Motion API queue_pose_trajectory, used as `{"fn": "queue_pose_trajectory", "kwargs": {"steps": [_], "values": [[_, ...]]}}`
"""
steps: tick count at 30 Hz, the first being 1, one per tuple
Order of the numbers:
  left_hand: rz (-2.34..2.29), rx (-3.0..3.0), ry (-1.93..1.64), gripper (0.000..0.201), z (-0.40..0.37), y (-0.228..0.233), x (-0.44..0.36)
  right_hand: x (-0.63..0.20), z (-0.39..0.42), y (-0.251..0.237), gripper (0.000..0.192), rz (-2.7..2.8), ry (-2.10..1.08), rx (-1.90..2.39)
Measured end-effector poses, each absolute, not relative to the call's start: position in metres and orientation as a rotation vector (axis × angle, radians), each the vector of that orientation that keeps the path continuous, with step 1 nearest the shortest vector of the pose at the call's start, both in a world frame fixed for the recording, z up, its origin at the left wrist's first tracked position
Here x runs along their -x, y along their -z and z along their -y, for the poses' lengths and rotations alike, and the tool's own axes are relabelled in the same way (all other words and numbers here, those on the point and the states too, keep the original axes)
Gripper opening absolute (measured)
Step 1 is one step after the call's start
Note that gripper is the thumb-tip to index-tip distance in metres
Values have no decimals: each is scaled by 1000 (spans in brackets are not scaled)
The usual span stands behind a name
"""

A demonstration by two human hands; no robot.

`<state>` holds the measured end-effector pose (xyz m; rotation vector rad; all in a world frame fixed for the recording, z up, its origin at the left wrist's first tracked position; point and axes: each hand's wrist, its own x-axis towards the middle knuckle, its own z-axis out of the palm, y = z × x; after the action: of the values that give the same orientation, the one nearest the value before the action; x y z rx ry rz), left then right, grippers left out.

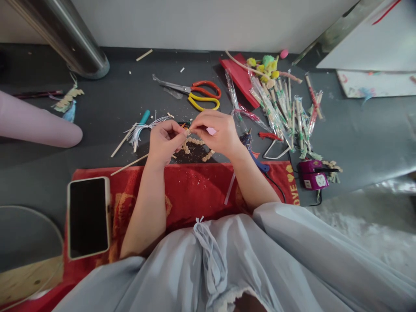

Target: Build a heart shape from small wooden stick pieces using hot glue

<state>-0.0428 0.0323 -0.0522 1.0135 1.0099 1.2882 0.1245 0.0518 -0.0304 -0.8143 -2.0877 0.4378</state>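
Both forearms angle in over the red towel (195, 190). Left hand (164, 143) & right hand (217, 134) meet fingertip to fingertip, each pinching the top of a tan twisted-cord loop (196, 149) that hangs betw. them. Scissors (198, 93) lie just beyond the hands; phone (88, 216) sits by the left elbow.

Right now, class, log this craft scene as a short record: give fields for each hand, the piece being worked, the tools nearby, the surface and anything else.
left hand: left hand pinches the twine-wrapped frame
right hand: right hand pinches the same frame from the other side
tools nearby: scissors with orange and yellow handles, purple glue gun
materials: heap of wrapped sticks, loose wooden skewers
surface: dark floor mat, red towel
other: phone, screen dark, on the towel
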Motion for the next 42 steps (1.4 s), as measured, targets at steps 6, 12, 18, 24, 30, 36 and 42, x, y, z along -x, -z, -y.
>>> {"fn": "queue_pose_trajectory", "kwargs": {"steps": [6, 12, 18, 24, 30, 36, 42], "values": [[-1011, -983, -1258, 26, -32, 54, 44, -125, -52, 32, 15, 2049, -508, 849], [-959, -964, -1171, 32, -31, 51, 47, -132, -57, 32, 19, 2062, -703, 878], [-931, -939, -1071, 39, -30, 47, 51, -138, -61, 33, 25, 2060, -896, 742], [-892, -915, -1061, 49, -29, 48, 52, -139, -62, 31, 31, 2040, -946, 724], [-881, -916, -1062, 50, -29, 50, 52, -139, -61, 31, 26, 2013, -1004, 666], [-864, -922, -1075, 51, -31, 50, 52, -138, -60, 33, 28, 2007, -1032, 672], [-831, -994, -1033, 48, -30, 49, 54, -138, -60, 32, 31, 1979, -948, 725]]}}
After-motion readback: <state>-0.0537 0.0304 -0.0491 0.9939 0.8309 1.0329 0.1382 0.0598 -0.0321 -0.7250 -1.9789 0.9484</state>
